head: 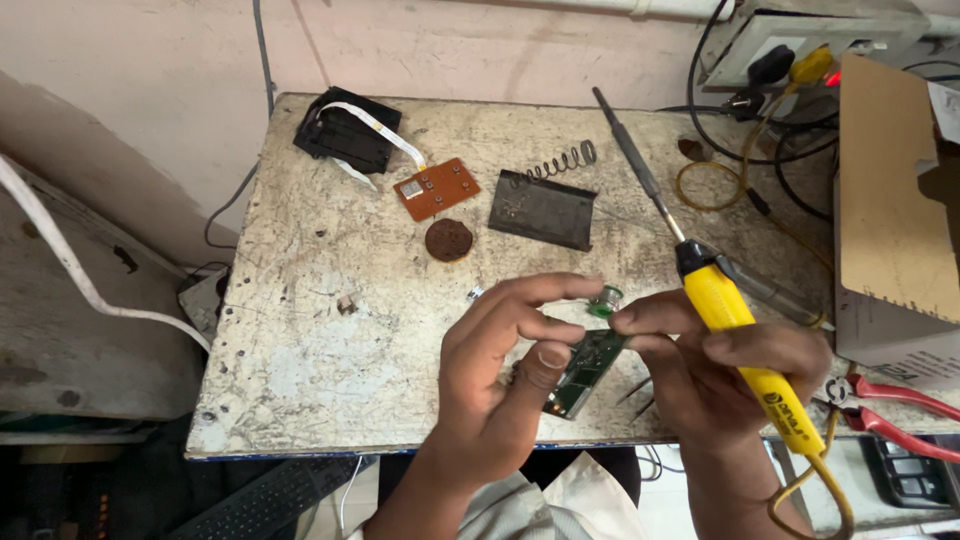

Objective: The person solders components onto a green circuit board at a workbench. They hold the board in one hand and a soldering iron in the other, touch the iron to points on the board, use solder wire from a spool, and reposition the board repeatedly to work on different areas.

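Head view: at six o'clock above the counter (300, 330), left hand (500, 370) pinches a green circuit board (585, 370) while right hand (725, 375) clasps a yellow soldering iron (740, 340); keep both braced steady.

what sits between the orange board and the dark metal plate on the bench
In the head view, nothing lies directly between the orange board and the dark metal plate; a round brown disc sits just below that gap.

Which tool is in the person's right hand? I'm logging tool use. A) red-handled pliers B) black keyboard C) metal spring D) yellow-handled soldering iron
D: the right hand grips the yellow-handled soldering iron, while the red-handled pliers lie on the bench at right.
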